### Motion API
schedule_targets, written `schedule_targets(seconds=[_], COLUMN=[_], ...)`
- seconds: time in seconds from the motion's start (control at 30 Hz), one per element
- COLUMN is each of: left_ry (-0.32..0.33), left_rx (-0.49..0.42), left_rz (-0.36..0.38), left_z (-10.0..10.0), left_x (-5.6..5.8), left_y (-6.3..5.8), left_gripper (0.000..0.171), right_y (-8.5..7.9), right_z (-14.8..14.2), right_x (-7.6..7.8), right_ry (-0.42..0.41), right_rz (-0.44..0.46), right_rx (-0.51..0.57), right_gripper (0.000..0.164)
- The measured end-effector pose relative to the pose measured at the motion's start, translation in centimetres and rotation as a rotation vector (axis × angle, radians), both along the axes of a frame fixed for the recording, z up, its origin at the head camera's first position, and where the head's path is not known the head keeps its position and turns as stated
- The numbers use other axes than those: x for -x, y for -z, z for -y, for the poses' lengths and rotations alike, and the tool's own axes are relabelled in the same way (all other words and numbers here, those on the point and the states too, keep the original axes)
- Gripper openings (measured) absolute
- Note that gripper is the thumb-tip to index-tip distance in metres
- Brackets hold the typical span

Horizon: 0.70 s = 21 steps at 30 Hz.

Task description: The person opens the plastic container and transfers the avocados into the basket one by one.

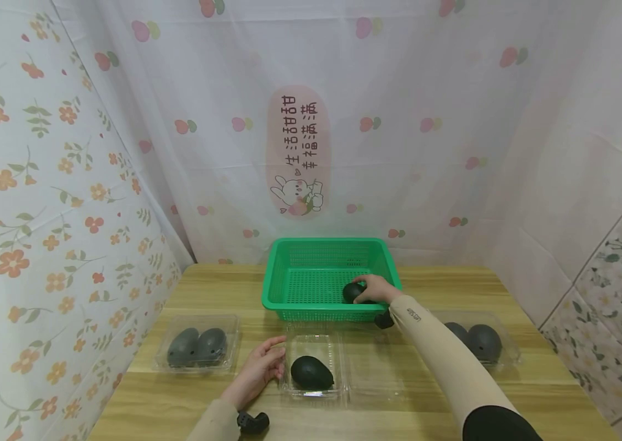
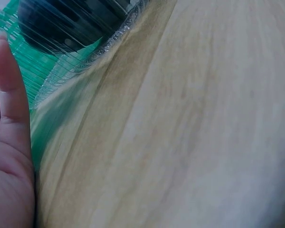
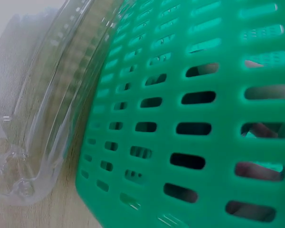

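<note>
The curtain (image 1: 399, 165) displays two columns of Chinese characters (image 1: 301, 131) on a pink patch (image 1: 322, 184); read upward, they include 生活甜 and 幸福满. The right sleeve (image 1: 445, 358) carries dark lettering (image 1: 414, 314), too small to read.

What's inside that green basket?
Near the front right of the green basket is a dark avocado, gripped by the right hand. The hand covers part of it; whether anything else lies beneath cannot be seen.

On my table (image 1: 146, 404) I count one green basket (image 1: 316, 315) by the far edge, three clear boxes (image 1: 316, 346) and six visible avocados (image 1: 311, 373): two toward the left edge, two toward the right edge, one between, one in the basket.
</note>
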<state>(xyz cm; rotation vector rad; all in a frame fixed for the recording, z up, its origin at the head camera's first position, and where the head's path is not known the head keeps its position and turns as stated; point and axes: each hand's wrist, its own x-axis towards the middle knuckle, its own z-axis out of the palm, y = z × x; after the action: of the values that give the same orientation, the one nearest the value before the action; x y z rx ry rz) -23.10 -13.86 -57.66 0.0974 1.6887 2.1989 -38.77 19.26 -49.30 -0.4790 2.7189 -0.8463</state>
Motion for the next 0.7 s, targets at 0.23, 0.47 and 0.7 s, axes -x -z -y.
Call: schedule_targets(seconds=[0.23, 0.47, 0.7], left_ry=[0.007, 0.013, 0.009], left_rx=[-0.008, -0.013, -0.019], left_rz=[-0.001, 0.003, 0.007], left_z=[0.01, -0.01, 0.07], left_x=[0.04, 0.05, 0.10], left_y=[-0.04, 0.08, 0.13], left_gripper=[0.058, 0.057, 0.057], right_y=[-0.32, -0.26, -0.46], right_z=[0.10, 0.06, 0.39], right_x=[-0.26, -0.25, -0.34], right_ry=[0.004, -0.007, 0.003], right_rz=[0.006, 0.009, 0.022], right_rx=[-0.040, -0.070, -0.090], right_gripper=[0.061, 0.059, 0.059])
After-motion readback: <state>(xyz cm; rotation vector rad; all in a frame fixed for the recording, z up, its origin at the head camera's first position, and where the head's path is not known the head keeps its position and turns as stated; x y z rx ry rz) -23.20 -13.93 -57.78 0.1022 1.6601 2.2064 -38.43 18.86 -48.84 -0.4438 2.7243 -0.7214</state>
